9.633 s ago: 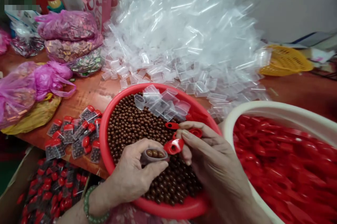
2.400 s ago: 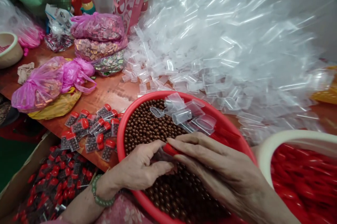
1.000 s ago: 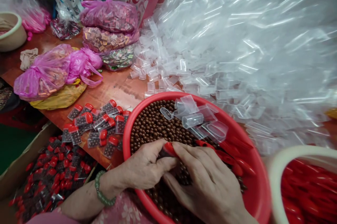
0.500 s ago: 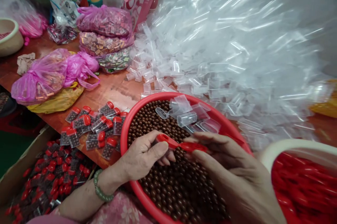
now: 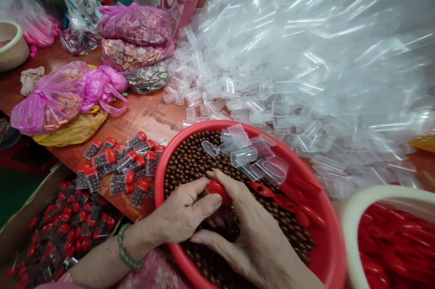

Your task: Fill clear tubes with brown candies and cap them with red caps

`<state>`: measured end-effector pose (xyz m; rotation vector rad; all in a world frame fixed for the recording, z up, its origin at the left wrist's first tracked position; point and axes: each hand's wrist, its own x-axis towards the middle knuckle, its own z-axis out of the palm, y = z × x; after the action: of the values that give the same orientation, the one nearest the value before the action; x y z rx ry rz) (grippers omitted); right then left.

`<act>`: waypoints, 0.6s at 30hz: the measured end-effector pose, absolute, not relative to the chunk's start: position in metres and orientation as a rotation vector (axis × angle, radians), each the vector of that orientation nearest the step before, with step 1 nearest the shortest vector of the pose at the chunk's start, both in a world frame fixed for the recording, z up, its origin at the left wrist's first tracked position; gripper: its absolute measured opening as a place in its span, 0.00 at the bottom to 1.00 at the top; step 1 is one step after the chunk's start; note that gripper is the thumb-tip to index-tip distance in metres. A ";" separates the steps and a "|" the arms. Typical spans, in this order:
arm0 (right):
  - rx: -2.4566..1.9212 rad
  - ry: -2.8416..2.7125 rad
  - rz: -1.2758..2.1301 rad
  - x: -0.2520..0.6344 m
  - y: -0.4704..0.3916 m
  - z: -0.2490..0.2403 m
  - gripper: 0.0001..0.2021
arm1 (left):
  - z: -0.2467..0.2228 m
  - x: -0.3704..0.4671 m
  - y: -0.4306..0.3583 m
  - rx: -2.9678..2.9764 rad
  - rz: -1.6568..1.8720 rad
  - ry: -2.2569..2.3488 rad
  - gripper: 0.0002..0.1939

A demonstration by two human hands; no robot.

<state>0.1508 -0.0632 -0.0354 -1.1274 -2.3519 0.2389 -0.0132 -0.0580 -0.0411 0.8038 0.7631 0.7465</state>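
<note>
Over the bowl, my left hand (image 5: 190,209) is closed on a red plastic cap (image 5: 220,190), thumb along its front. Whatever lies below the cap is mostly hidden by my fingers. My right hand (image 5: 249,230) is cupped at the cap's right side, its index finger against the cap and its thumb stretched apart below. Both hands are above a red bowl (image 5: 335,252) of small brown balls (image 5: 190,155). Clear plastic tubes (image 5: 244,156) lie on the balls at the far side, and open red caps (image 5: 277,196) lie at the right.
Filled red-capped containers (image 5: 103,157) lie on the table, with many more in a box (image 5: 64,221) below. Loose clear tubes (image 5: 288,67) are heaped behind the bowl. A white tub (image 5: 348,221) of red caps stands right. Pink bags (image 5: 136,26) sit at back left.
The red cap stretched open between both hands is now folded over in my left hand. My right hand has moved left and around it. Red caps at the bowl's right side are uncovered.
</note>
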 end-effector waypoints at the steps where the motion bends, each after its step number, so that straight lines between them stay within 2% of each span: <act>1: -1.132 -2.367 0.210 0.150 -0.063 -0.037 0.39 | -0.041 -0.013 -0.058 0.781 0.740 0.758 0.28; 5: -1.151 -2.354 -0.003 0.146 -0.065 -0.044 0.33 | -0.039 -0.011 -0.057 0.753 0.738 0.714 0.24; 9: -1.104 -2.381 -0.183 0.143 -0.063 -0.043 0.31 | -0.036 -0.012 -0.056 0.806 0.775 0.714 0.18; 18: -0.919 -2.453 -0.382 0.140 -0.049 -0.029 0.22 | -0.043 -0.013 -0.057 0.816 0.795 0.678 0.17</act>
<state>0.1399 -0.0491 -0.0290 -0.9190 -2.4534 -0.3820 -0.0134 -0.0567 -0.0425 0.8156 0.6778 0.7947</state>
